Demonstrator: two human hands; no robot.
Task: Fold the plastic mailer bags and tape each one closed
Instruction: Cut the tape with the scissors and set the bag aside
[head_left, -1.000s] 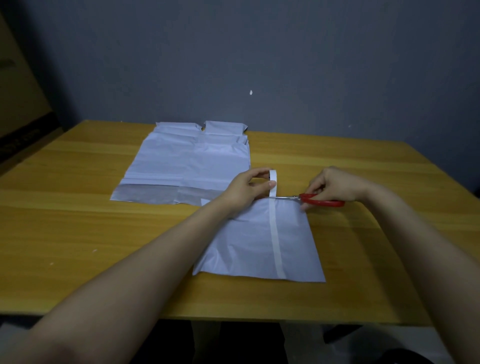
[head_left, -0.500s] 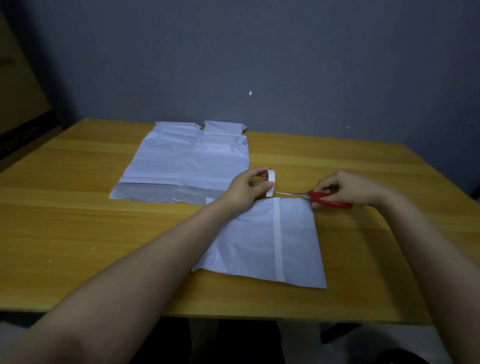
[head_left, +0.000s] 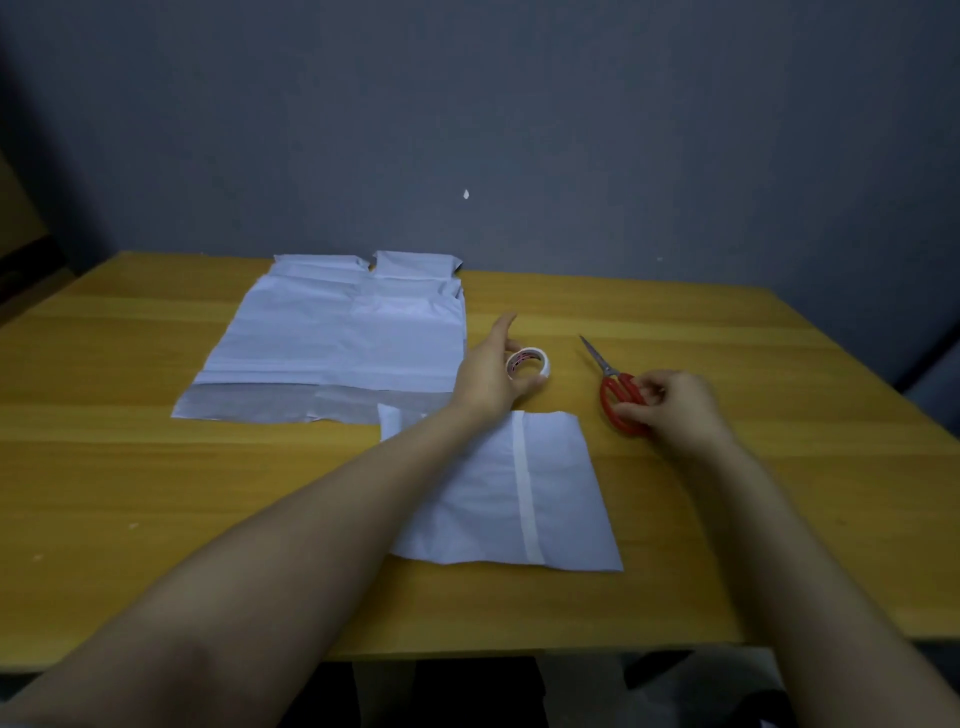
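Note:
A folded white mailer bag (head_left: 556, 493) lies near the table's front edge with a strip of white tape (head_left: 525, 483) running down it. My left hand (head_left: 488, 371) holds a white tape roll (head_left: 528, 362) on the table just beyond the bag, index finger stretched out. To the right, my right hand (head_left: 670, 408) grips the red handles of a pair of scissors (head_left: 615, 387) that lie on the table, blades closed and pointing away. A spread of unfolded white mailer bags (head_left: 337, 338) lies further back on the left.
The wooden table (head_left: 130, 467) ends at a grey wall behind. Its right edge slants close to the scissors. Two smaller folded white bags (head_left: 415, 262) sit at the far end of the spread. Dark floor shows below the front edge.
The tape strip has been cut free from the roll. My left hand carried the roll away from the bag down to the table, and my right hand drew the scissors back to the right and lowered them.

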